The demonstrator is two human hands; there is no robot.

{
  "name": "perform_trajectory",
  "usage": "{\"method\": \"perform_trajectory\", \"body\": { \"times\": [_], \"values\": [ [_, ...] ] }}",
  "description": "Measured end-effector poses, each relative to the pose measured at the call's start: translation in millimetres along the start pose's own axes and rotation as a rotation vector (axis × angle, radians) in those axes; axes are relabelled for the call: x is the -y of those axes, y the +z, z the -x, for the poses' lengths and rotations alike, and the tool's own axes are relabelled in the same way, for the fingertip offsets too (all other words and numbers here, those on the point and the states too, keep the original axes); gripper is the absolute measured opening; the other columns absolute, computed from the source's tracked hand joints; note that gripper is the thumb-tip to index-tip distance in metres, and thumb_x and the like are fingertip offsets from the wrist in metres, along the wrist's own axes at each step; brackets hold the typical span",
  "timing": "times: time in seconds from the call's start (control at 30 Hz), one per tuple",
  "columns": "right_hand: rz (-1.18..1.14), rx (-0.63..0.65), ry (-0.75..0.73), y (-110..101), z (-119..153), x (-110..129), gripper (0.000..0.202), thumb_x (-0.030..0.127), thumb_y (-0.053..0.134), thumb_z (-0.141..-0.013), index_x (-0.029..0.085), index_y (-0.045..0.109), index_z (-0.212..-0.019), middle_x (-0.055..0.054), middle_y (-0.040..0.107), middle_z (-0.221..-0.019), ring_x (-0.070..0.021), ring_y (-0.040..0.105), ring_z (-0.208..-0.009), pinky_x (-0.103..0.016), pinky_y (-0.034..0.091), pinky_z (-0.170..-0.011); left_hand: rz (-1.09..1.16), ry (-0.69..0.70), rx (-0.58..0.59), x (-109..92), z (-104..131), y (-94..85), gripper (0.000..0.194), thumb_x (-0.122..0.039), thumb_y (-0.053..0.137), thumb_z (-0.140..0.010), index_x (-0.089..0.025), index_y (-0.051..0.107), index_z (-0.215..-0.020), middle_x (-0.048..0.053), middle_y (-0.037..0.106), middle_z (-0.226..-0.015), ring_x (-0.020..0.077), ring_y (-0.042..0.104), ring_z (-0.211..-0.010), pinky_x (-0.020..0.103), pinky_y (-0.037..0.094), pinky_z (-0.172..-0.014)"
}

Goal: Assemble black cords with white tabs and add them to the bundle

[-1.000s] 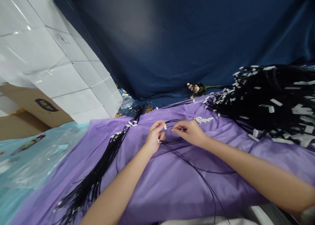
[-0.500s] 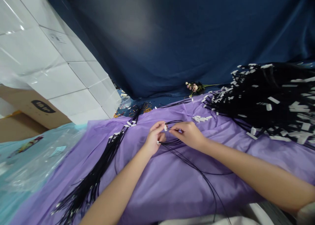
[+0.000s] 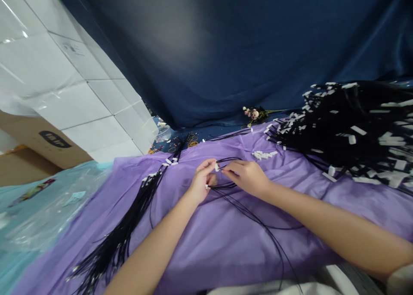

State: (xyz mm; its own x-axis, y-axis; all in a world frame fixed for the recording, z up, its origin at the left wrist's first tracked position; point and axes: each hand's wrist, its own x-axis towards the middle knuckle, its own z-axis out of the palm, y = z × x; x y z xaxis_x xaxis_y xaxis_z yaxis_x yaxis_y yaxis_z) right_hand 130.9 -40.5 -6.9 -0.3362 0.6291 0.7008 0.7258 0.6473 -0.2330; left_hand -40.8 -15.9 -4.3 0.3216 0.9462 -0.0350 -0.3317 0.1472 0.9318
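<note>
Between the thumb and fingers of my left hand is a small white connector with thin black cables running from it. A second white connector shows lower, by the curled fingers of the same hand. My right hand is closed in a pinch on the black cables, close to the upper connector; its fingertips partly hide what they grip. Loose ends of the cables trail down over the purple cloth toward the front edge.
A bundle of black cables lies at left. A large heap of black cables with white connectors fills the right. Loose white connectors, artificial flowers, a blue curtain, white boxes and a carton stand around.
Both hands stay nearly where they were, still holding the connector and cables. The black cables shift only slightly beside my right hand.
</note>
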Motion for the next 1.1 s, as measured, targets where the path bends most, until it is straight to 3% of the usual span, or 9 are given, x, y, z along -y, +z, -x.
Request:
{"method": "perform_trajectory", "body": {
  "times": [0.13, 0.23, 0.7, 1.1],
  "values": [
    [0.195, 0.029, -0.203, -3.7, 1.2, -0.4, 0.019, 0.016, 0.048, -0.089, 0.017, 0.061, -0.076, 0.0, 0.064, -0.071, -0.0104, 0.056, -0.061, -0.025, 0.025, -0.052, -0.037, -0.007, -0.016, 1.5, 0.1, 2.1, 0.022, -0.035, 0.067, -0.071, -0.017, 0.054, -0.077, -0.009, 0.037, -0.045, 0.0025, 0.027, -0.029, 0.019, 0.014, -0.035],
    [0.266, 0.045, -0.293, -6.5, 0.8, -0.3, 0.017, 0.011, 0.047, -0.087, 0.016, 0.06, -0.078, 0.0, 0.062, -0.07, -0.011, 0.053, -0.06, -0.027, 0.023, -0.051, -0.025, -0.019, -0.03, 1.5, 0.3, 3.9, 0.023, -0.034, 0.068, -0.07, -0.017, 0.054, -0.075, -0.01, 0.035, -0.043, 0.0028, 0.026, -0.029, 0.019, 0.014, -0.035],
    [0.209, -0.022, -0.235, -5.4, 0.4, 0.7, 0.018, 0.015, 0.049, -0.088, 0.017, 0.059, -0.073, 0.002, 0.059, -0.067, -0.0086, 0.05, -0.058, -0.027, 0.021, -0.05, -0.009, -0.025, 0.011, 2.1, 0.2, 1.7, 0.02, -0.035, 0.065, -0.073, -0.018, 0.056, -0.077, -0.009, 0.035, -0.045, 0.0028, 0.025, -0.029, 0.02, 0.013, -0.036],
    [0.299, -0.005, -0.359, -9.1, 2.2, -0.1, 0.019, 0.013, 0.042, -0.091, 0.016, 0.061, -0.087, 0.0, 0.06, -0.072, -0.01, 0.053, -0.061, -0.027, 0.027, -0.052, -0.021, -0.011, -0.035, 3.6, -0.1, 2.8, 0.026, -0.035, 0.071, -0.067, -0.018, 0.055, -0.078, -0.009, 0.041, -0.049, 0.0018, 0.028, -0.03, 0.019, 0.015, -0.036]
  ]
}}
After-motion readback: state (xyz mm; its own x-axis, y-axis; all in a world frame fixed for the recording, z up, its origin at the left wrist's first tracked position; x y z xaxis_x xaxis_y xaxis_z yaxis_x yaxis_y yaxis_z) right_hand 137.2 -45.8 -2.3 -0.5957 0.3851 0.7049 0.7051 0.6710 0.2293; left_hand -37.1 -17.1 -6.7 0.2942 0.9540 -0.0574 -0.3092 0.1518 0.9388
